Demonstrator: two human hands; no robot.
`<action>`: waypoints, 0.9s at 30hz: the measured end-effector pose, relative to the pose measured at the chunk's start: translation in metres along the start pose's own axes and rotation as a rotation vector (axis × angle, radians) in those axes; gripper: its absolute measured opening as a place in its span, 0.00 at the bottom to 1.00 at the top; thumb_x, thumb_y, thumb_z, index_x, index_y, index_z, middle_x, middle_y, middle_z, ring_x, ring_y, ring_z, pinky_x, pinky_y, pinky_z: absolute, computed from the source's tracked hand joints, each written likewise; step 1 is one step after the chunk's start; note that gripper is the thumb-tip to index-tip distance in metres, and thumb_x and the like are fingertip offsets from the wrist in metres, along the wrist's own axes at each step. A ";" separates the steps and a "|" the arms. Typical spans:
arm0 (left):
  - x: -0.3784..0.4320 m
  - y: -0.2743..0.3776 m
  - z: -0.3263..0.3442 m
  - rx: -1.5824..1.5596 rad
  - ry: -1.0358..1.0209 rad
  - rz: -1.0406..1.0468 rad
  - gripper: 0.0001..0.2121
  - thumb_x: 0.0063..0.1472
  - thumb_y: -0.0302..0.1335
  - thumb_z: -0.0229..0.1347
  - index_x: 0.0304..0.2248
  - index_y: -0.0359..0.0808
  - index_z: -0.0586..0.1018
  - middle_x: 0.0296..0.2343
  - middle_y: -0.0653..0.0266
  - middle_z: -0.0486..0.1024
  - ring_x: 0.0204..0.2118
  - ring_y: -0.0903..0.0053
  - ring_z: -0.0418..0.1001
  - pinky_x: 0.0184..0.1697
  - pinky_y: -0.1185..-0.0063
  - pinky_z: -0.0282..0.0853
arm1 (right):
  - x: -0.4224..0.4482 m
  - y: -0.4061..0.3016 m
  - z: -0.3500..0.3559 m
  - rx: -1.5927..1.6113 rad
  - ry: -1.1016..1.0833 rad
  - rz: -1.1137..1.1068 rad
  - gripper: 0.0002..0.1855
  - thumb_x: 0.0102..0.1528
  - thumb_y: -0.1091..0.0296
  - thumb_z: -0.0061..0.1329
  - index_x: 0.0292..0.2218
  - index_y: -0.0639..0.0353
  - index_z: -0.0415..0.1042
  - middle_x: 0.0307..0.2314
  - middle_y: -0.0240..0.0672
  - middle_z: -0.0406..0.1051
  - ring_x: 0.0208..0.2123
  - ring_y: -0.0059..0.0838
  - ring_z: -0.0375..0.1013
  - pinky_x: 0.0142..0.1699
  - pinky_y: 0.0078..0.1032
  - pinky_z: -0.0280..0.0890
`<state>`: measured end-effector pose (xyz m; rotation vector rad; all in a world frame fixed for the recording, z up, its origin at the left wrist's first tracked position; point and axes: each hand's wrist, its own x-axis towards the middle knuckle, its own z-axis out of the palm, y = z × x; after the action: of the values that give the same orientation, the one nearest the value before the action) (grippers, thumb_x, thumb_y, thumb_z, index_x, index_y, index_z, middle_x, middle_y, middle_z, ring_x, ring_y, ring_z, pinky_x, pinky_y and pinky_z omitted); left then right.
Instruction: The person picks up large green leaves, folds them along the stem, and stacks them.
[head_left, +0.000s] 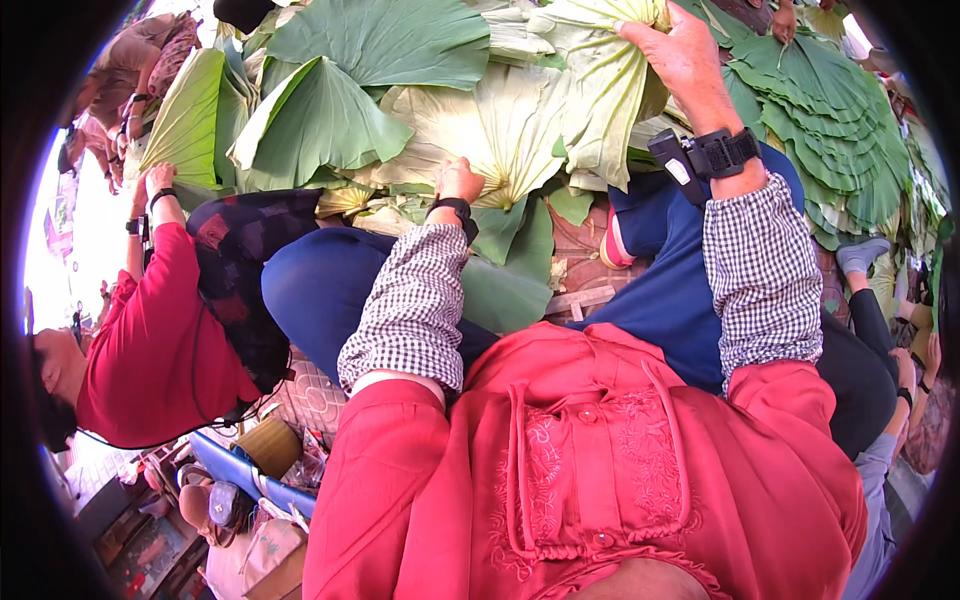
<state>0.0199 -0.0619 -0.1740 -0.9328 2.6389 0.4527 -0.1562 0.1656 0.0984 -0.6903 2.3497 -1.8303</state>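
Note:
My right hand (686, 67) grips a pale green lotus leaf (596, 97) at its gathered, ribbed end. That leaf hangs down in folds to the left of the hand. With its fingers curled, my left hand (457, 181) is closed at the near edge of another leaf, a yellowish lotus leaf (517, 131) spread with its veins showing; its fingertips are hidden. Beyond my left hand, a folded green lotus leaf (322, 127) lies under a broad darker leaf (390, 41). More green leaf (506, 292) hangs between my knees.
A person in red (161, 337) at my left holds a folded leaf (187, 120). At right lies a layered fan of green leaves (832, 127), with another person's hand (784, 24) at its top. Bags (274, 559) and a brown container (270, 446) stand behind at lower left.

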 end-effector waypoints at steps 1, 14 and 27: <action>-0.011 0.014 0.009 -0.006 -0.099 -0.049 0.21 0.45 0.33 0.54 0.43 0.40 0.74 0.47 0.49 0.64 0.51 0.55 0.58 0.51 0.67 0.59 | 0.000 0.006 -0.004 -0.078 0.014 0.004 0.10 0.45 0.69 0.51 0.29 0.67 0.72 0.20 0.30 0.71 0.23 0.16 0.67 0.29 0.19 0.63; -0.006 0.035 0.044 0.313 0.236 0.346 0.18 0.54 0.27 0.46 0.46 0.38 0.66 0.40 0.54 0.67 0.40 0.63 0.68 0.38 0.66 0.67 | 0.002 0.040 0.010 -0.157 -0.121 0.097 0.17 0.46 0.66 0.52 0.36 0.67 0.71 0.28 0.38 0.74 0.28 0.23 0.72 0.37 0.22 0.65; -0.028 0.024 0.045 0.455 -0.048 0.446 0.34 0.51 0.33 0.52 0.57 0.45 0.53 0.40 0.55 0.67 0.44 0.60 0.66 0.44 0.59 0.61 | 0.003 0.041 0.017 -0.176 -0.074 0.037 0.17 0.42 0.63 0.52 0.34 0.63 0.73 0.26 0.41 0.74 0.28 0.32 0.74 0.38 0.26 0.66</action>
<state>0.0331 -0.0113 -0.1992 -0.1923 2.7220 -0.0414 -0.1648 0.1566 0.0561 -0.7142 2.4782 -1.5693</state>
